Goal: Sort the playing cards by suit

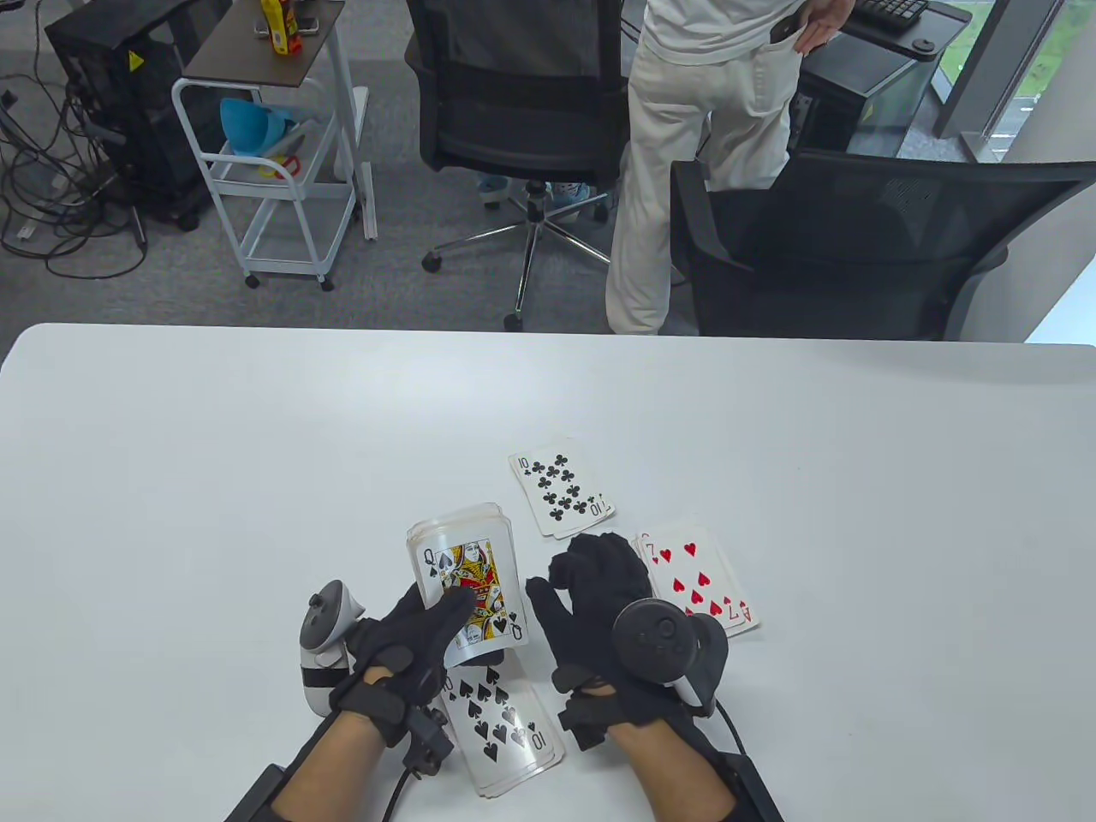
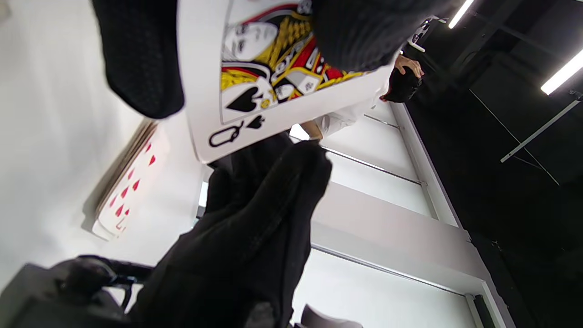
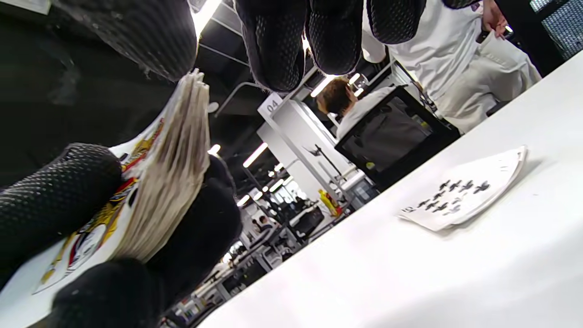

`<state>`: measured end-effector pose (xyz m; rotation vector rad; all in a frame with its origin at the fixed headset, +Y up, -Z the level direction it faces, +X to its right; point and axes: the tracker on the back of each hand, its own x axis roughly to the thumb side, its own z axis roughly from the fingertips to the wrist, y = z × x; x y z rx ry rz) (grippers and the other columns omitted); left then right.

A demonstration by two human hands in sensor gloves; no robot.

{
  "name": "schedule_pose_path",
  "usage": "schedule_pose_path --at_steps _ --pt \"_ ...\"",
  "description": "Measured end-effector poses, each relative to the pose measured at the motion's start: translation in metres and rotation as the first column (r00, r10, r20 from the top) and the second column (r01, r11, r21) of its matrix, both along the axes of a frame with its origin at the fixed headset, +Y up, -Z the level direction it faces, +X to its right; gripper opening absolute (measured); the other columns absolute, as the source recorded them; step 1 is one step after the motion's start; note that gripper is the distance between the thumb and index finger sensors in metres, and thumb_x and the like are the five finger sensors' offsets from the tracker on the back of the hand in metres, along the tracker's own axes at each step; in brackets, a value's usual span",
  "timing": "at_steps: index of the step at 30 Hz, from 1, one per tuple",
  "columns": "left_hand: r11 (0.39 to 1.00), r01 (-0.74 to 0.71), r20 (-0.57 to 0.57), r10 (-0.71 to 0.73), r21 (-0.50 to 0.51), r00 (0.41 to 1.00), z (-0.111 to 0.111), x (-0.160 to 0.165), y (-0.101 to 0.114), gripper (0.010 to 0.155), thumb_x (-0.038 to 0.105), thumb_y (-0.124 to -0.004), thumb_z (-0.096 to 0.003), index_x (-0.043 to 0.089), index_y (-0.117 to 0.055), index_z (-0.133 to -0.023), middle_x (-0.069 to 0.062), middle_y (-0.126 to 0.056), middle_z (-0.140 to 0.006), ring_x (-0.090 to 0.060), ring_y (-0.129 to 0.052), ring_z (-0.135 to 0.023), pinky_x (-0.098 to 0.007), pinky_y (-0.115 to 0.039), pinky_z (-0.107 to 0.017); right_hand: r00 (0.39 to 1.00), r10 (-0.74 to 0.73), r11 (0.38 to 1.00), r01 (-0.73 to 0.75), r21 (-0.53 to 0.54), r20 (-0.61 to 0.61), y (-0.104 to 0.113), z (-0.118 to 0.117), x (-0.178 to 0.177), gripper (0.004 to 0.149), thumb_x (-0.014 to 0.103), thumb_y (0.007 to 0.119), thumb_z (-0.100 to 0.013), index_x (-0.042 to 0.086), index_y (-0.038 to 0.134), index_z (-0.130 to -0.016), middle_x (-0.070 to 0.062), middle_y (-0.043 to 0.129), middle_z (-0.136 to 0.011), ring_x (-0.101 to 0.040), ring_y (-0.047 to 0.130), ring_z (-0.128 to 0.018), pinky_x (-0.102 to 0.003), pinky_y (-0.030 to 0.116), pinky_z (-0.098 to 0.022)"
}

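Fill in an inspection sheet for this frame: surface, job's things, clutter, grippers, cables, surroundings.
Surface: white table, bare around the cards.
Job's things: held deck with queen of spades on top; clubs pile, hearts pile, spades pile face up.
Clutter: nothing seen.
Grippers: left hand holds the deck; right hand hovers beside it, holding nothing.
Cables: glove leads at both wrists; floor cables far left.
Surroundings: office chairs, cart, standing person.

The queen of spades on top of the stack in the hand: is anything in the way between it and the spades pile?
Nothing visible blocks it. The queen of spades tops the deck held in the left hand, and the spades pile, ten showing, lies on the table just below that hand. The right hand hovers beside, off that path.
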<state>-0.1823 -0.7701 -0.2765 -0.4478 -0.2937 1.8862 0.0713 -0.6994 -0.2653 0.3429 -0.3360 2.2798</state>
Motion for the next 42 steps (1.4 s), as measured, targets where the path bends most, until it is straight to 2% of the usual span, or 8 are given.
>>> schedule_pose_path --at_steps 11,18,21,24,33,42 --pt "0.997 0.068 0.023 -0.068 0.032 0.997 -0.0009 0.0001 -0.0009 0.058 0.043 -0.084 -0.0576 0.028 -0.058 -0.107 -0.001 -0.080 -0.102 -0.031 -0.094 -0.085 -0.041 -0.095 -0.050 0.999 -0.004 0.999 0.005 0.035 -0.034 -0.0011 0.0028 -0.0057 0.061 0.053 0.079 -0.055 0.007 0.068 -0.094 -0.024 0.056 -0.107 -0.054 0.044 -0.100 -0.074 0.038 -0.067" --pt "0.986 0.147 0.037 -0.150 0.078 0.988 0.0000 0.0047 0.0024 0.058 0.044 -0.088 -0.0561 0.028 -0.063 -0.106 -0.001 -0.084 -0.099 -0.030 -0.097 -0.082 -0.040 -0.096 -0.047 1.000 0.020 0.997 -0.021 0.075 0.016 -0.0008 0.0064 -0.0083 0.061 0.057 0.083 -0.052 0.007 0.071 -0.084 -0.024 0.060 -0.104 -0.054 0.050 -0.099 -0.073 0.041 -0.066" --pt "0.982 0.167 0.044 -0.172 0.092 0.984 0.0012 0.0071 0.0030 0.058 0.043 -0.088 -0.0557 0.028 -0.063 -0.105 -0.001 -0.085 -0.099 -0.030 -0.098 -0.082 -0.040 -0.097 -0.047 0.998 0.026 0.994 -0.032 0.104 0.056 0.0003 0.0089 -0.0084 0.060 0.058 0.086 -0.050 0.008 0.073 -0.080 -0.022 0.064 -0.102 -0.054 0.054 -0.097 -0.075 0.038 -0.066" --pt "0.982 0.168 0.046 -0.173 0.089 0.984 0.0013 0.0083 0.0025 0.058 0.044 -0.088 -0.0556 0.028 -0.063 -0.105 -0.001 -0.085 -0.098 -0.030 -0.098 -0.081 -0.040 -0.097 -0.047 0.998 0.007 0.992 -0.013 0.124 0.056 0.0009 0.0100 -0.0090 0.054 0.054 0.087 -0.050 0.008 0.075 -0.075 -0.021 0.068 -0.099 -0.052 0.058 -0.096 -0.075 0.039 -0.066" --pt "0.987 0.147 0.055 -0.151 0.067 0.987 0.0026 0.0089 0.0019 0.059 0.047 -0.086 -0.0560 0.027 -0.062 -0.106 -0.002 -0.084 -0.099 -0.031 -0.097 -0.082 -0.040 -0.097 -0.047 0.997 -0.078 0.993 0.076 0.086 0.026 -0.0013 0.0073 -0.0074 0.046 0.044 0.088 -0.051 0.005 0.080 -0.074 -0.021 0.073 -0.097 -0.051 0.064 -0.095 -0.074 0.043 -0.066" --pt "0.995 0.095 0.066 -0.096 0.016 0.993 0.0010 0.0057 -0.0016 0.060 0.049 -0.085 -0.0568 0.026 -0.060 -0.107 -0.002 -0.081 -0.101 -0.032 -0.096 -0.083 -0.040 -0.096 -0.048 0.992 -0.127 0.988 0.127 0.087 -0.005 -0.0001 0.0043 -0.0026 0.039 0.034 0.078 -0.056 0.002 0.088 -0.075 -0.019 0.080 -0.095 -0.048 0.070 -0.094 -0.073 0.044 -0.067"
